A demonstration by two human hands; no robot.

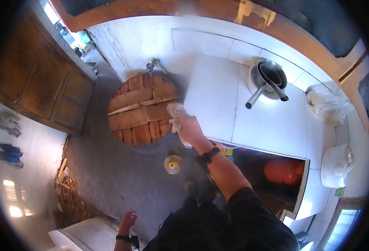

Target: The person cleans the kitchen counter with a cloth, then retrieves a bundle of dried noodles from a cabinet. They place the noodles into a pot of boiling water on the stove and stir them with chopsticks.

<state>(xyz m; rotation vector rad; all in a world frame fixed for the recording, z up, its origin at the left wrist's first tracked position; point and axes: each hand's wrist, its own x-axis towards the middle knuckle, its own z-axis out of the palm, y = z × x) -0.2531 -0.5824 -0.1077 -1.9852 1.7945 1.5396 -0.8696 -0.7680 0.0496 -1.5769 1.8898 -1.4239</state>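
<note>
My right hand (190,128) grips a crumpled, pale cloth (175,116) at the left edge of the white-tiled counter (211,97). Just left of the cloth, a round wooden lid (131,120) made of planks covers a large round vessel, mostly hidden beneath it. Part of the cloth overlaps the lid's right rim in view; whether they touch is unclear. My left hand (128,219) hangs low at the lower left, its fingers loosely bent and apart, with nothing visible in it. A white surface (90,230) lies beside it.
Nested pans (270,75) with handles stand on the counter near a clear plastic bag (328,102) and a white rice cooker (336,166). Below are a red gas cylinder (281,171) and a yellow-capped container (173,164) on the floor. Wood scraps (66,185) lie along the left wall.
</note>
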